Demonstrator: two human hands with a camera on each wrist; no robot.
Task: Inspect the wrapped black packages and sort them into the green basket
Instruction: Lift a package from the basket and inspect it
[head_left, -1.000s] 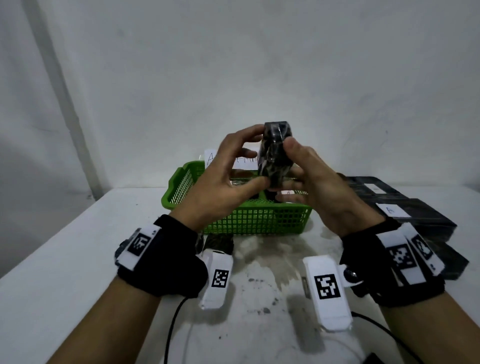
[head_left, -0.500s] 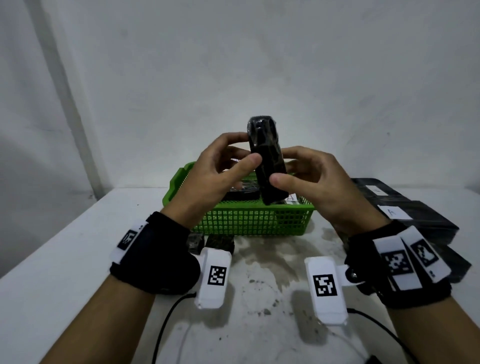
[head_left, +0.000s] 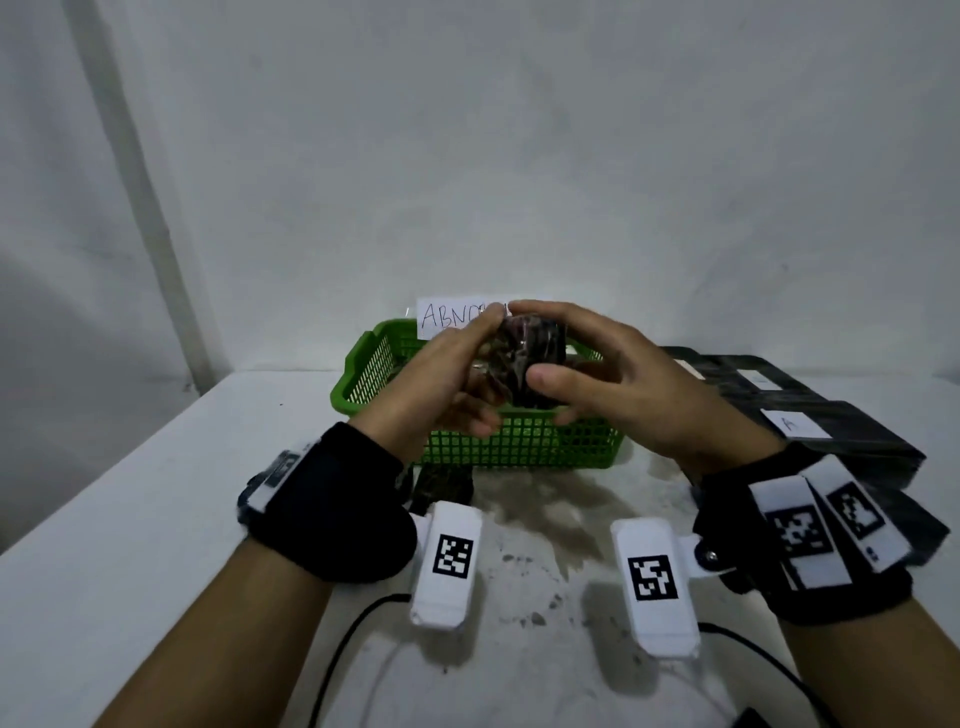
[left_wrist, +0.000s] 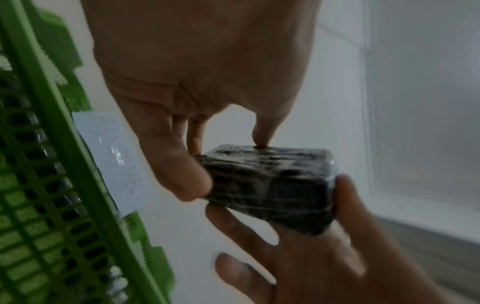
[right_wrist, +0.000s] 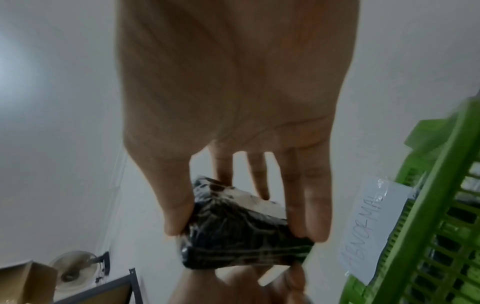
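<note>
Both hands hold one wrapped black package (head_left: 524, 358) in the air over the green basket (head_left: 519, 441). My left hand (head_left: 457, 374) pinches its left end between thumb and fingers. My right hand (head_left: 582, 379) grips its right side, thumb in front. In the left wrist view the package (left_wrist: 270, 185) is a glossy block in clear film, and the left hand (left_wrist: 207, 156) pinches it at one end. In the right wrist view the right hand (right_wrist: 241, 211) clamps the package (right_wrist: 241, 240) between thumb and fingers. The basket's inside is mostly hidden by my hands.
A white paper label (head_left: 452, 317) stands behind the basket against the wall. Several black packages with white labels (head_left: 810, 415) are stacked on the white table at the right. Another dark package (head_left: 441, 483) lies in front of the basket. Cables run along the near table edge.
The package was held upright and higher; now it is turned and lowered closer to the basket, with both hands shifted around it.
</note>
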